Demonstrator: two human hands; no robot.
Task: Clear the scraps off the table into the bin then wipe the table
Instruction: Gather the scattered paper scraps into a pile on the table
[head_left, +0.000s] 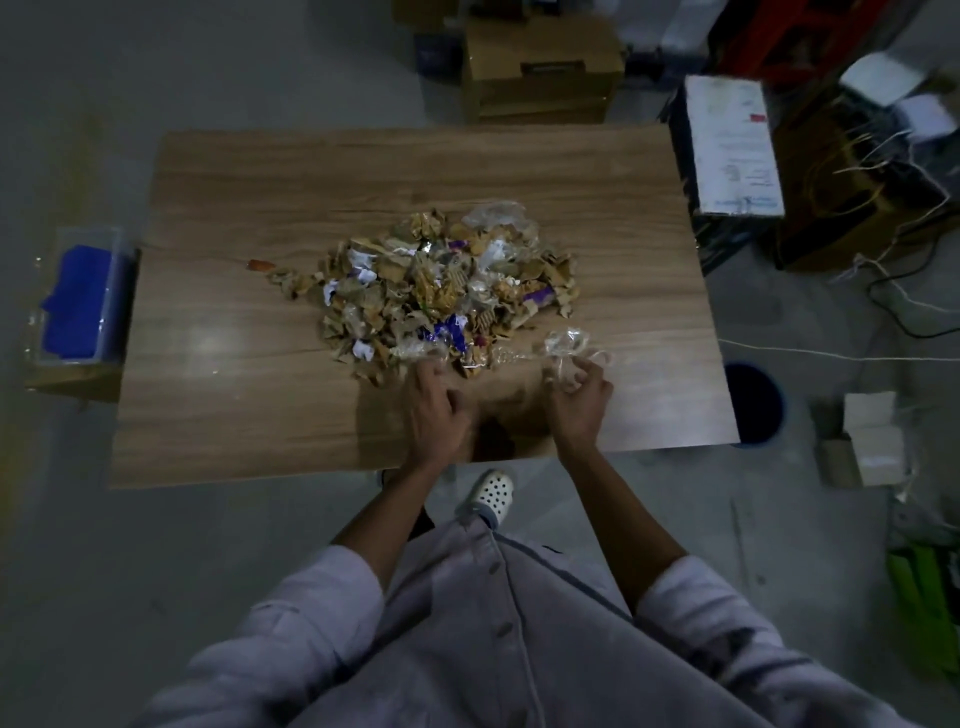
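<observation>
A heap of scraps (431, 291), brown paper, purple wrappers and clear plastic, lies in the middle of the wooden table (234, 405). My left hand (436, 410) reaches into the heap's near edge, its fingers curled among the scraps there. To the right, my right hand (579, 400) pinches a crumpled piece of clear plastic (566, 345) just off the heap. A dark round bin (753, 405) stands on the floor by the table's near right corner. A blue cloth (78, 306) lies in a clear box left of the table.
A small orange scrap (261, 265) lies apart, left of the heap. Cardboard boxes (540, 67) stand behind the table. Boxes, cables and string (857, 358) crowd the floor at right. My foot in a white clog (491, 493) shows under the near edge.
</observation>
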